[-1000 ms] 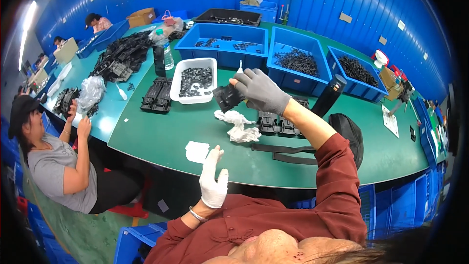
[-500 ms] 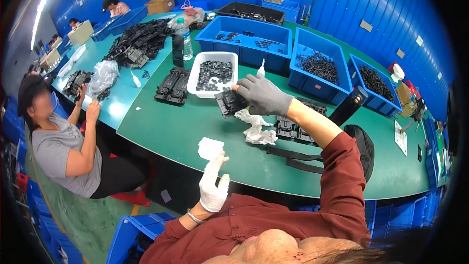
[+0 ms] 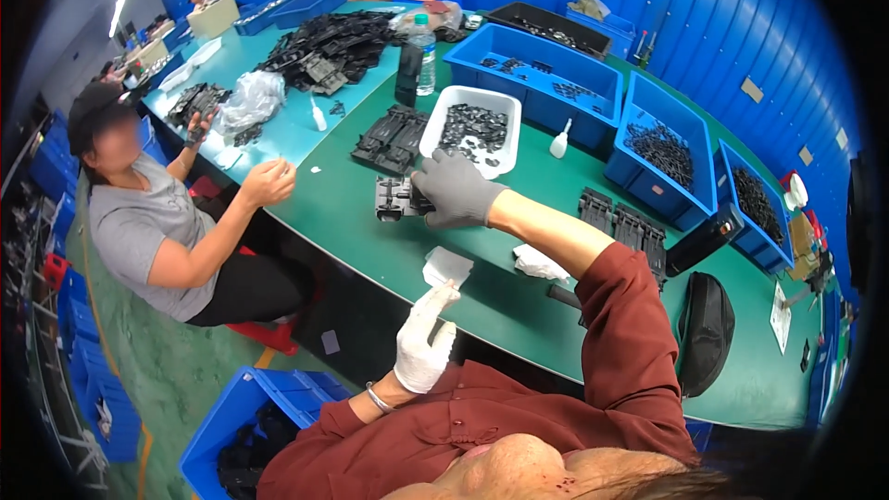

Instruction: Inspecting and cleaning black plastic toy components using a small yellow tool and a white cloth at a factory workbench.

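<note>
My right hand (image 3: 460,190), in a grey glove, is closed on a black plastic moulded part (image 3: 398,198), held by its right end over the green table. Just in front of the white tray (image 3: 428,143), the part shows slots and clips on its face. My left hand (image 3: 425,341), in a white glove, is at the table's front edge, fingers stretched and thumb apart. Its fingertips are by a white sheet (image 3: 447,267); whether they touch it I cannot tell. Behind the held part lie black moulded housings (image 3: 392,140). Small black pieces (image 3: 470,130) fill much of the tray.
Blue bins (image 3: 532,69) of black pieces line the far side. A white dropper bottle (image 3: 559,143), crumpled tissue (image 3: 540,262), more housings (image 3: 625,227), a black flask (image 3: 706,239) and a black pouch (image 3: 707,333) are on the right. A water bottle (image 3: 423,56) stands behind. A co-worker (image 3: 153,204) sits left.
My right hand has carried the black part leftward, from the tray's front right to its front left. The whole view has shifted. My left hand stays beside the white sheet.
</note>
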Demonstrator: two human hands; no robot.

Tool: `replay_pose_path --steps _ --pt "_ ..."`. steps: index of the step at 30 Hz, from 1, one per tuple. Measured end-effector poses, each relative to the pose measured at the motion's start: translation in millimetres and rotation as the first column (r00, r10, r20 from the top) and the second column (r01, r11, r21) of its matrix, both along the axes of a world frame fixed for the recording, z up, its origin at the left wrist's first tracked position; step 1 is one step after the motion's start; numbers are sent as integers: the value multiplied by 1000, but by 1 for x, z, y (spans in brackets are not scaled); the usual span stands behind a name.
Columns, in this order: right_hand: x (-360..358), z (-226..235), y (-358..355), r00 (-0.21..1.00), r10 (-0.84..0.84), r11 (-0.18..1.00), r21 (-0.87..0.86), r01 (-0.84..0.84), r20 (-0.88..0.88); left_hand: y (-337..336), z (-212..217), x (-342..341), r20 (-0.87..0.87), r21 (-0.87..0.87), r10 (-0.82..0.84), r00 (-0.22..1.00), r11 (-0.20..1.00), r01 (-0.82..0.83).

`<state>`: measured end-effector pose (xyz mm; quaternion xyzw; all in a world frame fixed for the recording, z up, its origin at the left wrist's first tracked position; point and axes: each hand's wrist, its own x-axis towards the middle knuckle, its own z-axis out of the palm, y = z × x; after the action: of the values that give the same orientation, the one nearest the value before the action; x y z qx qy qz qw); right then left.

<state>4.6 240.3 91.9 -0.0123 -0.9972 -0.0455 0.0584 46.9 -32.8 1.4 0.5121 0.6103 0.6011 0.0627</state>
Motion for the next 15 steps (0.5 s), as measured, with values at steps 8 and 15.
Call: replay_pose_path --steps 8,15 --pt "-76 -27 -18 999 37 998 -55 -37 -9 -18 -18 -12 92 -31 14 996 999 -11" --pt "-116 -39 -31 999 29 995 -94 -25 36 -34 29 -23 490 -11 -297 819 938 347"
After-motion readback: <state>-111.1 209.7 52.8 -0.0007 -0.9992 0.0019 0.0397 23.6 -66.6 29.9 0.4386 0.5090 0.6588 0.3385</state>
